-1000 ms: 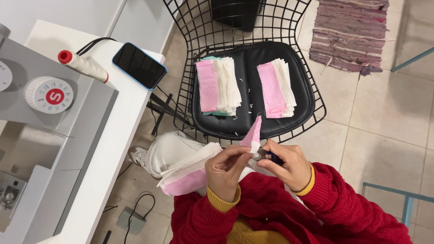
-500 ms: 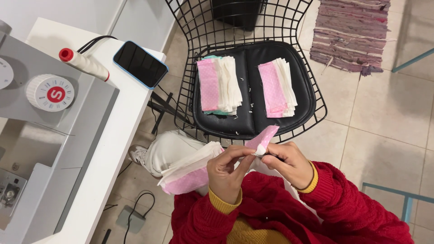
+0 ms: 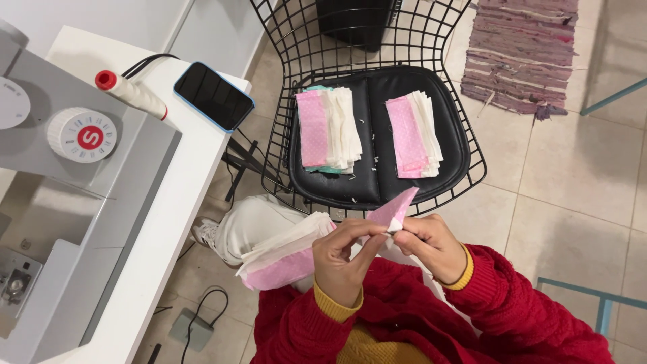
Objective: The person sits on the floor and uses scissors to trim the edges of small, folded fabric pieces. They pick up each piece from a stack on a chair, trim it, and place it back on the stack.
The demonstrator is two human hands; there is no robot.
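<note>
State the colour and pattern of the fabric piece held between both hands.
Pink with small white dots; the fabric piece shows best in the head view.

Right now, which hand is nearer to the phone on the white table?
Left. The left hand pinches the pink fabric piece on the phone's side; the right hand holds it farther away.

Home sewing corner: sewing machine w/ thread spool on white surface, foot pedal on tiled floor, wire chair w/ fabric stacks, rag rug.
</note>
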